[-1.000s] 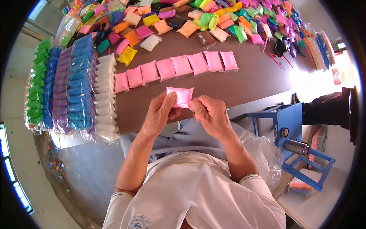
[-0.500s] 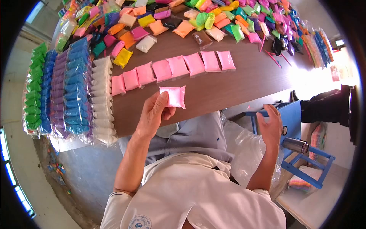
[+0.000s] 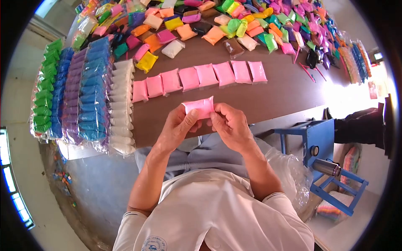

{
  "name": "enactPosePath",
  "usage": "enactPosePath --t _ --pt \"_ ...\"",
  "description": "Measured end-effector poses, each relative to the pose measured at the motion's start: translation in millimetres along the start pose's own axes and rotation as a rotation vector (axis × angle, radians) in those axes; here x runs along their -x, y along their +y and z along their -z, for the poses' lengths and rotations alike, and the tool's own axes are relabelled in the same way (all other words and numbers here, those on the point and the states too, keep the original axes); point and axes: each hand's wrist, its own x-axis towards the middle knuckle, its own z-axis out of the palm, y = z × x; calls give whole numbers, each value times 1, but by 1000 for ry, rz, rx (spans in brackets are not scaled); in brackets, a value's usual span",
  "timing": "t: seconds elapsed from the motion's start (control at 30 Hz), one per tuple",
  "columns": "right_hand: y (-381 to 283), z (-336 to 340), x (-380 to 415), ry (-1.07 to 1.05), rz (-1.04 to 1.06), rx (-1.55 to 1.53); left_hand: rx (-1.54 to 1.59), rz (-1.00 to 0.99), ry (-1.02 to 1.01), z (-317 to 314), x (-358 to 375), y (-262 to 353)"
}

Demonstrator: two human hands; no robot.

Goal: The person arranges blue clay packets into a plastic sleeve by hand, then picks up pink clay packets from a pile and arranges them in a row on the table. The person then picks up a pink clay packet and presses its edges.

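Note:
A small pink packet (image 3: 202, 107) in clear wrap is held up over the near edge of the table. My left hand (image 3: 176, 129) pinches its left side, thumb on the front face. My right hand (image 3: 233, 127) grips the right end between thumb and fingers; some fingertips are hidden behind the packet. Just beyond my hands, several similar pink packets (image 3: 206, 75) lie side by side in a slightly slanting row on the brown table (image 3: 276, 85).
On the left stand stacked rows of white packets (image 3: 122, 106), blue packets (image 3: 93, 90) and green packets (image 3: 44, 98). A loose multicoloured pile (image 3: 213, 35) covers the far side. At right are a blue stool (image 3: 322, 138), a metal flask (image 3: 327, 167) and another person's dark-clothed leg (image 3: 360, 126).
My right hand has come in from the right, where it was open and apart, and now grips the pink packet too. My view has shifted slightly.

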Motion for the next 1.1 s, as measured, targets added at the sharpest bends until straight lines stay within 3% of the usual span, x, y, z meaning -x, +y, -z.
enactPosePath --t 0.07,0.27,0.53,0.83,0.9,1.1 --pt "1 8 1 -104 -19 -34 -17 -4 -24 -2 -1 0" --pt "2 23 7 -9 -239 -245 22 27 0 0 -2 4" --pt "-6 9 5 -46 -250 -242 -69 47 41 -5 0 0" --pt "1 6 1 -50 -108 -300 -49 -62 -27 -10 -1 -5" --pt "6 7 1 -20 36 -277 -9 -72 -76 -8 -1 2" --pt "21 8 -1 -22 216 -338 69 -10 -206 8 -2 5"
